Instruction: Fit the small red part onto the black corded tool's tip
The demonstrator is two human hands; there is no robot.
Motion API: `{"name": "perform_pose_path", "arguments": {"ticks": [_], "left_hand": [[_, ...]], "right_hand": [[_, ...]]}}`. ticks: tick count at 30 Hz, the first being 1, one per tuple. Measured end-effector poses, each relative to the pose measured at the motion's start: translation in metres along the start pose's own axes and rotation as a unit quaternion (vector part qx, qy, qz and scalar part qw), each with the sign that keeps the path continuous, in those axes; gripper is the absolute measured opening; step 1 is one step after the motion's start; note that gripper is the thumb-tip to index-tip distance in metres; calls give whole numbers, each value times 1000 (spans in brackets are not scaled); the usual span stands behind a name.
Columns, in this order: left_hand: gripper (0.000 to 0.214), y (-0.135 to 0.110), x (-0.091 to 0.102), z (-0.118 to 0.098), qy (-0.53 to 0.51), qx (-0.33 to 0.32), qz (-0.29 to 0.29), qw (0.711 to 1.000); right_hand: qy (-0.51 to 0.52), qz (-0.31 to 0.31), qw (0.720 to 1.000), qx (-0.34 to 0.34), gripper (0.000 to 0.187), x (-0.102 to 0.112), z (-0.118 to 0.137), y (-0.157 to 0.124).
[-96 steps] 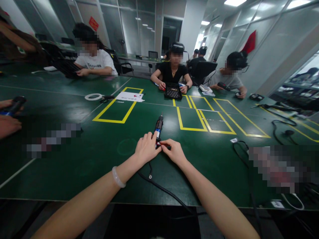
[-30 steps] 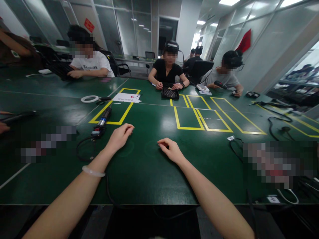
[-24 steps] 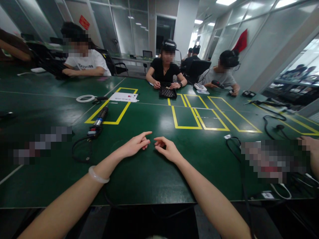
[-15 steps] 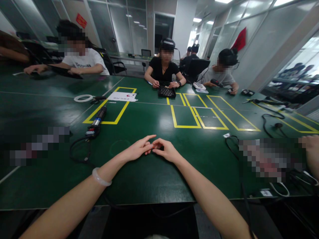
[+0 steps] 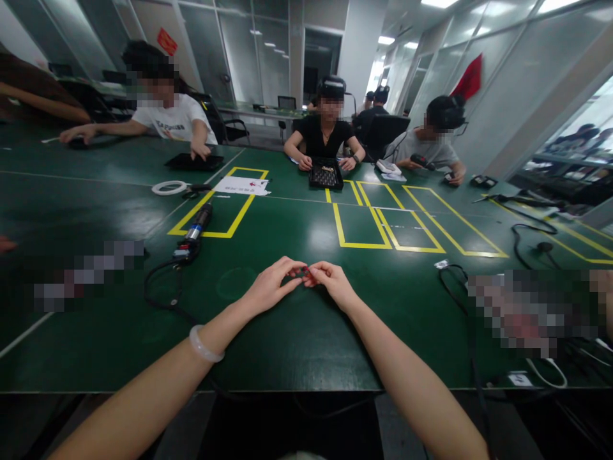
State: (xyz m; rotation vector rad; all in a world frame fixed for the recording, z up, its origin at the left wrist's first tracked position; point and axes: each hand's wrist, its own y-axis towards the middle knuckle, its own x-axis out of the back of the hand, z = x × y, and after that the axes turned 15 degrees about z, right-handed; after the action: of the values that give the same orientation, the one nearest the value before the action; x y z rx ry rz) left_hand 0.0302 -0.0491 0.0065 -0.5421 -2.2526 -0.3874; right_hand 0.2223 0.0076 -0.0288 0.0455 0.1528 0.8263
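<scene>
2 hands meet fingertip to fingertip: left hand (image 5: 271, 289) and right hand (image 5: 334, 285) pinching a tiny part (image 5: 303, 273).

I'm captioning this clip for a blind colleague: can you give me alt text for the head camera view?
Left hand and right hand meet fingertip to fingertip over a green table, pinching something tiny between them. A corded electric screwdriver lies to the left, apart from the hands, at a yellow taped rectangle; other people sit working at the far side.

A glossy green table (image 5: 306, 345); a smooth, translucent bangle (image 5: 205, 344).
</scene>
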Motion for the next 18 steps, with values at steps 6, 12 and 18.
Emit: {"name": "perform_pose_path", "arguments": {"ticks": [6, 12, 18], "left_hand": [[23, -1, 0, 0, 43, -7, -25, 999], [24, -1, 0, 2, 50, 12, -26, 998], [30, 0, 3, 5, 66, 29, -18, 997]], "right_hand": [[-15, 19, 1000, -12, 38, -4, -1, 1], [9, 16, 1000, 16, 38, -6, -3, 1], [-15, 27, 999, 31, 34, -6, -7, 1]]}}
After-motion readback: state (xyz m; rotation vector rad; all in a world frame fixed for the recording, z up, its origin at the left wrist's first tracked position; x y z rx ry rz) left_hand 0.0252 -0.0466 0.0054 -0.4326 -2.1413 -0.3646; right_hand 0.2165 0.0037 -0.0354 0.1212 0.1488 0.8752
